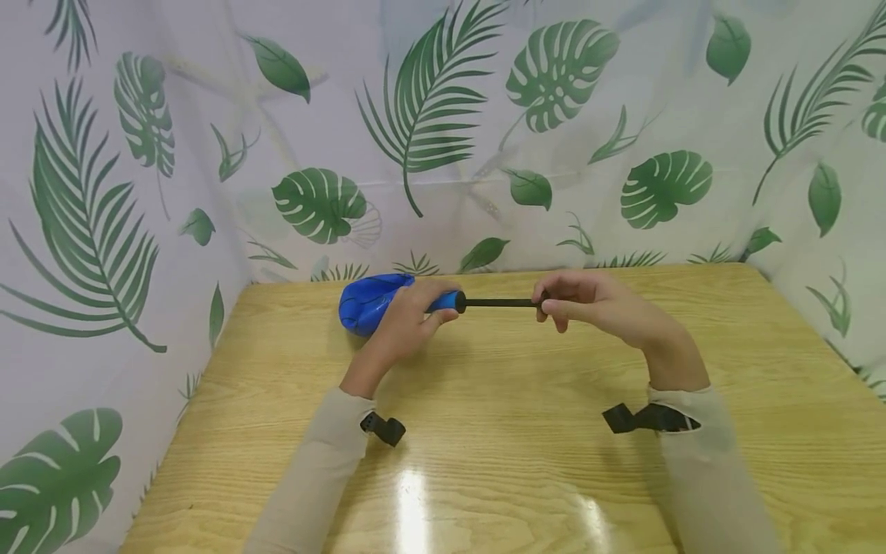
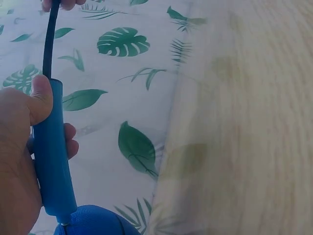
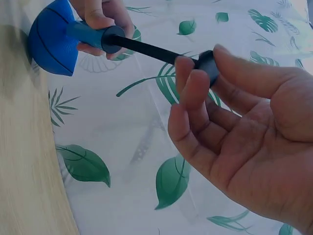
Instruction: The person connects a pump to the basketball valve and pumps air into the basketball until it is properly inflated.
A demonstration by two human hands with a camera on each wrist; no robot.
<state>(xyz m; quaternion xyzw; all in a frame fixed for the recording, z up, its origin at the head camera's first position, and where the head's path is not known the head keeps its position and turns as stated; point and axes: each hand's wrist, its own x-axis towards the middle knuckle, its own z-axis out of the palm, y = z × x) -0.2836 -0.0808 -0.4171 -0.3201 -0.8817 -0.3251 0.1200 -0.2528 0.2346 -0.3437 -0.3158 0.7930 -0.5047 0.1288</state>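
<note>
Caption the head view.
Left hand grips a blue cylindrical pump, right hand pinches its thin black rod; a dented blue ball adjoins.

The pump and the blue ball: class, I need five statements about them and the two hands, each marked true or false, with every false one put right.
1. The left hand grips the pump's blue barrel. True.
2. The right hand holds the ball. False: it pinches the black handle.
3. The black rod is pushed fully in. False: a length shows between barrel and handle.
4. The blue ball is at the barrel's end opposite the rod. True.
5. The ball is perfectly round. False: it looks caved in.
</note>
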